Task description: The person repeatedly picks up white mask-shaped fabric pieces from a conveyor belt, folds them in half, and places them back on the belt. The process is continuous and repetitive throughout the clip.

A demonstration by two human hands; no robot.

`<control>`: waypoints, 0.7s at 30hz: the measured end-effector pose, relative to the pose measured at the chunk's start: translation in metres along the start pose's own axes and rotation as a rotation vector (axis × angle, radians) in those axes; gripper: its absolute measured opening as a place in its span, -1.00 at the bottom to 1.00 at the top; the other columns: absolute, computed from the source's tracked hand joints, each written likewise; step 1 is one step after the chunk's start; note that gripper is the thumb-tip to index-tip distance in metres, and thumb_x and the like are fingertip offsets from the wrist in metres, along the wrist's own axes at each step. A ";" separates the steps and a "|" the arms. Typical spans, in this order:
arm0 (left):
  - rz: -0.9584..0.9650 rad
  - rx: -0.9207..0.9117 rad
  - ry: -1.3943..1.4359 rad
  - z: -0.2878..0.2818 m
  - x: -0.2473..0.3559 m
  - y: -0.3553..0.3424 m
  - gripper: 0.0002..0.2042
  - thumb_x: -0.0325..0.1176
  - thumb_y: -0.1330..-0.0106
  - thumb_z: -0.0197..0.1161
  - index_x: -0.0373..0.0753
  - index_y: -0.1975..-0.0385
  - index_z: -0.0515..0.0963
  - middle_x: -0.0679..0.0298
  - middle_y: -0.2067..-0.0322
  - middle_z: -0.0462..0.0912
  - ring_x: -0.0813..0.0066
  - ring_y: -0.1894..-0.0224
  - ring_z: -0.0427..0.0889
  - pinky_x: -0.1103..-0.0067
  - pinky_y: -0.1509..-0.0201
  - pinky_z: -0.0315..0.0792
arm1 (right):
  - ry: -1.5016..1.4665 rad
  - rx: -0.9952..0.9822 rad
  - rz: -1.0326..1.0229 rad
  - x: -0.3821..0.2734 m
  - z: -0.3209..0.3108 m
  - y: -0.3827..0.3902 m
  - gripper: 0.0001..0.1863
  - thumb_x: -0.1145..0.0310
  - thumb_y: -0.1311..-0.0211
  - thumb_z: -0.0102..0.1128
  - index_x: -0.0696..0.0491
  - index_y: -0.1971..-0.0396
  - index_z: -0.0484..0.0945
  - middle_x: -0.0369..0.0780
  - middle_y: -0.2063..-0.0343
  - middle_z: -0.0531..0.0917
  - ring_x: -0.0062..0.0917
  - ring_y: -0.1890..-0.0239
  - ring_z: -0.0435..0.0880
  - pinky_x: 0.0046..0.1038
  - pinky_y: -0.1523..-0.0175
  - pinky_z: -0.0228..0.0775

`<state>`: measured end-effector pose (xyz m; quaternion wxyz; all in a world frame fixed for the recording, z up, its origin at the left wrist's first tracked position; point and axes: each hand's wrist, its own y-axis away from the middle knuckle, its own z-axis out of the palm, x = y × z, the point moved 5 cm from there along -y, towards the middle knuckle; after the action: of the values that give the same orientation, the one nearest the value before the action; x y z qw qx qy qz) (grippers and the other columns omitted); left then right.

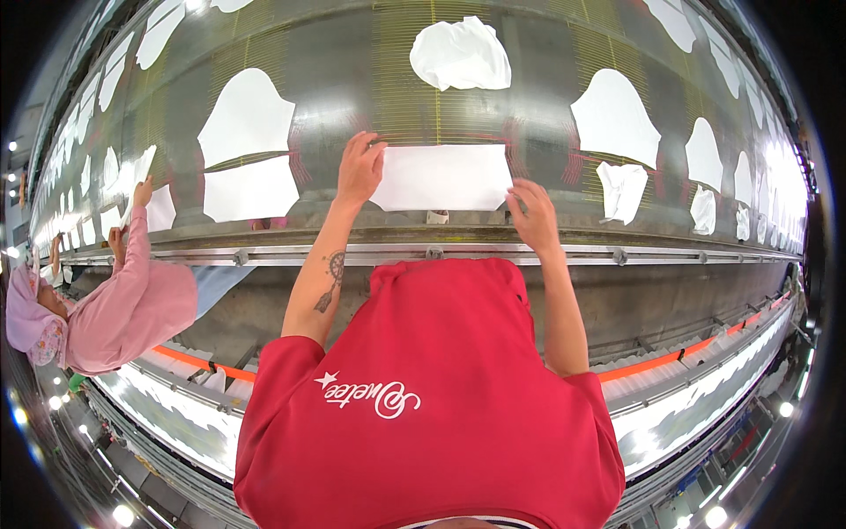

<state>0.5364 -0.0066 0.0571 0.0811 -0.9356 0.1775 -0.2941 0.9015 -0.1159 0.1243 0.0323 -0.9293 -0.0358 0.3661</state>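
Observation:
A white fabric piece (445,178), roughly rectangular with slanted lower corners, lies flat on the long grey table in front of me. At its upper left corner is my left hand (358,169), open, with loosely extended fingers touching the edge. My right hand (534,216) is open at the lower right corner, its fingertips on or just beside the cloth. Beyond this piece a crumpled white cloth (461,55) rests on the yellow-lined marking. To the right of my right hand sits a smaller bunched white cloth (621,191).
Rounded white fabric pieces (248,116) (616,116) lie on both sides, with a flat white piece (251,189) at left. A metal rail (564,256) runs along the table's near edge. At left, a person in pink (132,304) works at the same table. Another long table (705,397) stands behind me.

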 end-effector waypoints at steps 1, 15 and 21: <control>0.024 -0.050 -0.038 0.006 0.003 -0.006 -0.73 -0.38 -0.45 0.30 -0.21 -0.09 0.70 0.04 -0.23 0.59 -0.05 -0.38 0.46 0.15 -0.46 0.37 | -0.009 0.013 -0.010 0.000 0.013 -0.014 -0.81 0.38 -0.36 0.37 0.12 0.10 0.75 -0.06 -0.11 0.72 -0.07 -0.15 0.67 -0.12 -0.26 0.51; 0.006 -0.063 -0.289 0.008 -0.027 0.017 -0.66 -0.18 -0.55 0.24 -0.13 -0.20 0.69 0.06 -0.44 0.46 -0.07 -0.52 0.30 0.01 -0.61 0.13 | -0.087 0.166 0.128 0.032 0.039 -0.043 -0.68 0.37 -0.36 0.39 0.09 -0.08 0.71 -0.03 -0.39 0.47 -0.11 -0.24 0.61 -0.16 -0.32 0.48; -0.025 0.010 -0.169 0.003 -0.027 0.013 -0.82 -0.30 -0.43 0.37 -0.15 0.07 0.76 0.16 -0.20 0.64 0.01 -0.34 0.47 0.09 -0.50 0.29 | -0.044 0.228 0.234 0.055 0.022 -0.017 -0.68 0.37 -0.39 0.36 0.14 -0.08 0.71 0.02 -0.41 0.43 -0.14 -0.23 0.60 -0.17 -0.31 0.46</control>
<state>0.5136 -0.0083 0.0371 0.0966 -0.9589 0.1570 -0.2159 0.9257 -0.0929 0.0720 0.0938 -0.9093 0.1137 0.3892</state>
